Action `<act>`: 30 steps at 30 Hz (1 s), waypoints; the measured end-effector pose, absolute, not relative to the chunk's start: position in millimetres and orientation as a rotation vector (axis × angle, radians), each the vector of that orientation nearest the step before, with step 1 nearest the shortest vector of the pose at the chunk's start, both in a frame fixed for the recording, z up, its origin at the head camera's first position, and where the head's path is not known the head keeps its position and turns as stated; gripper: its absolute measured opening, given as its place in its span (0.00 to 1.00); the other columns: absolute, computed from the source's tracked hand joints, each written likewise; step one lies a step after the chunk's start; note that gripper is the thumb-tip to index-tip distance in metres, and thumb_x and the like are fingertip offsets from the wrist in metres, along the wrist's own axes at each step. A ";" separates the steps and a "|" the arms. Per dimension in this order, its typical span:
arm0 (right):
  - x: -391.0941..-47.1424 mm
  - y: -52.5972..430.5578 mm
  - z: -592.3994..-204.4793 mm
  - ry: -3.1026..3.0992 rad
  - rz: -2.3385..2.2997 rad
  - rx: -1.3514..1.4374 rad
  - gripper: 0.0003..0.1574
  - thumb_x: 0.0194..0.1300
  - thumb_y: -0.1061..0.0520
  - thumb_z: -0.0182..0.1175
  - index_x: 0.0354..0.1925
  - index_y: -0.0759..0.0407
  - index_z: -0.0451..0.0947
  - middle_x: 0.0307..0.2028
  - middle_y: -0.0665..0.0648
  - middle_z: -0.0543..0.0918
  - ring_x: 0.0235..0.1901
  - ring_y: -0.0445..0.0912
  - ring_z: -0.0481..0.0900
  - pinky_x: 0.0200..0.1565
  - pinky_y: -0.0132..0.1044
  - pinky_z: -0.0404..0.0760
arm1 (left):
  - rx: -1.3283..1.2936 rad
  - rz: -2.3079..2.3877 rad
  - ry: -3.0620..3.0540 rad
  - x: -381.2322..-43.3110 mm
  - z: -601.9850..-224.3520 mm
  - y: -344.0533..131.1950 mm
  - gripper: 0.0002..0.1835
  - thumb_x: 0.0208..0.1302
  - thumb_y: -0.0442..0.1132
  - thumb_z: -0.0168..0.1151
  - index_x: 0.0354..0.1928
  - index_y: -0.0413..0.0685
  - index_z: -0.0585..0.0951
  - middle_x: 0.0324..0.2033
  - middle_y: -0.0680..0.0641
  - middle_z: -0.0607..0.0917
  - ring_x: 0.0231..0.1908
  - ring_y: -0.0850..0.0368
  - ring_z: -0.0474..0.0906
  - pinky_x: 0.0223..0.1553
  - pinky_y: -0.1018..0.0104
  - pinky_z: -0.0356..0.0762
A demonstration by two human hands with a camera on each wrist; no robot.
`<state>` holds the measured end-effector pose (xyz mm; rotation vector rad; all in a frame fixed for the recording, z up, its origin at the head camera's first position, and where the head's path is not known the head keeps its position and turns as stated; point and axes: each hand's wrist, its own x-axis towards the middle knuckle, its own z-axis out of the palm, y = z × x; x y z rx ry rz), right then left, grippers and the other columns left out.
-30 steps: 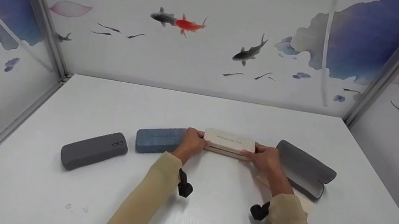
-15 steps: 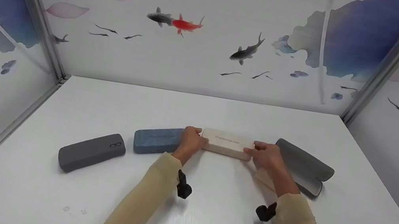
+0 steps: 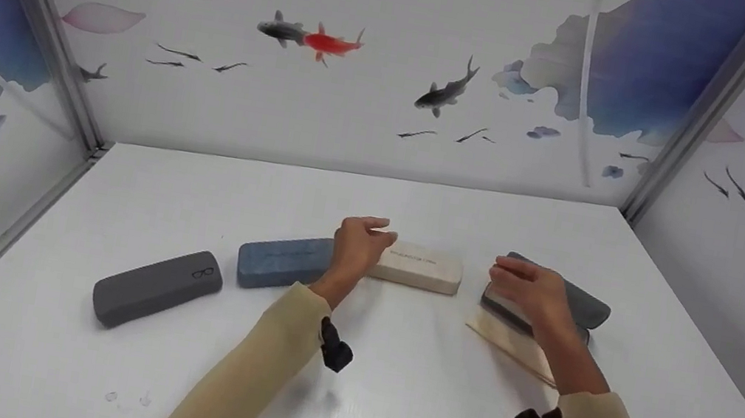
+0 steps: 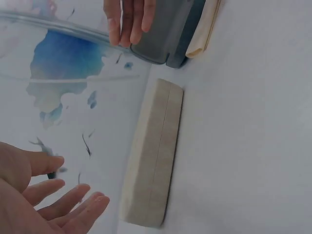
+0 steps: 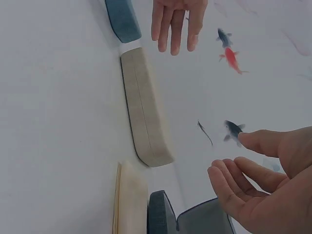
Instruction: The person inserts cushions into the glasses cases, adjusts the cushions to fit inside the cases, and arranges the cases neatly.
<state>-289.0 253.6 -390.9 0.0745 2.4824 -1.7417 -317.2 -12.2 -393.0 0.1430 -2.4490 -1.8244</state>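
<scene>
A cream glasses case (image 3: 419,269) lies closed on the table, its seam showing along the side in both wrist views. My left hand (image 3: 360,248) hovers at its left end with fingers loosely bent and nothing in them. Off to the right, my right hand (image 3: 531,290) is raised, relaxed and holding nothing, and overlaps an open grey glasses case (image 3: 585,306) in the head view. A folded cream cloth (image 3: 508,346) lies in front of that open case, partly behind the right forearm.
A blue glasses case (image 3: 282,260) sits left of the cream one, partly hidden by the left hand. Farther left lies a dark grey case (image 3: 158,287) with a small glasses print. Printed walls enclose the white table (image 3: 387,398) at the back and sides.
Both hands have let go of the cream case, which now lies with its lid fully down. My right hand has moved right, my left hand slightly up. The head view has shifted a little.
</scene>
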 end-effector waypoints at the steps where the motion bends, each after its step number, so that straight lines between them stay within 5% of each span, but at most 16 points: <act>1: -286.1 255.4 -389.5 2.486 -1.754 0.081 0.34 0.72 0.49 0.61 0.68 0.64 0.69 0.60 0.58 0.81 0.50 0.36 0.83 0.59 0.34 0.80 | 0.109 -1.819 -2.445 -315.7 -391.3 -9.4 0.17 0.67 0.39 0.66 0.57 0.43 0.84 0.47 0.41 0.89 0.49 0.49 0.87 0.48 0.60 0.84; 7: -265.4 266.0 -388.2 2.546 -1.785 0.080 0.35 0.70 0.47 0.63 0.67 0.65 0.70 0.49 0.47 0.84 0.46 0.35 0.86 0.53 0.28 0.82 | -0.004 -1.796 -2.482 -304.1 -389.4 6.5 0.17 0.66 0.40 0.67 0.55 0.43 0.85 0.42 0.42 0.90 0.38 0.53 0.88 0.36 0.67 0.82; 14: -239.7 281.4 -398.6 2.647 -1.711 0.114 0.34 0.71 0.47 0.62 0.65 0.66 0.73 0.53 0.59 0.84 0.47 0.38 0.86 0.52 0.34 0.84 | -0.046 -1.869 -2.556 -292.6 -403.9 29.4 0.15 0.66 0.41 0.67 0.52 0.41 0.86 0.38 0.44 0.90 0.32 0.58 0.87 0.31 0.70 0.82; 22: -219.9 298.2 -408.7 2.723 -1.646 0.209 0.30 0.72 0.49 0.60 0.63 0.68 0.74 0.54 0.66 0.83 0.44 0.37 0.85 0.44 0.26 0.84 | -0.025 -1.935 -2.667 -280.7 -424.8 55.1 0.13 0.65 0.41 0.68 0.49 0.43 0.87 0.39 0.47 0.91 0.34 0.55 0.88 0.32 0.69 0.83; 30: -208.4 314.8 -422.0 2.725 -1.534 0.282 0.32 0.73 0.47 0.60 0.61 0.71 0.74 0.55 0.71 0.81 0.43 0.46 0.87 0.41 0.29 0.85 | 0.057 -1.929 -2.728 -275.3 -438.4 78.2 0.15 0.64 0.41 0.69 0.49 0.40 0.85 0.36 0.46 0.90 0.33 0.56 0.87 0.29 0.69 0.84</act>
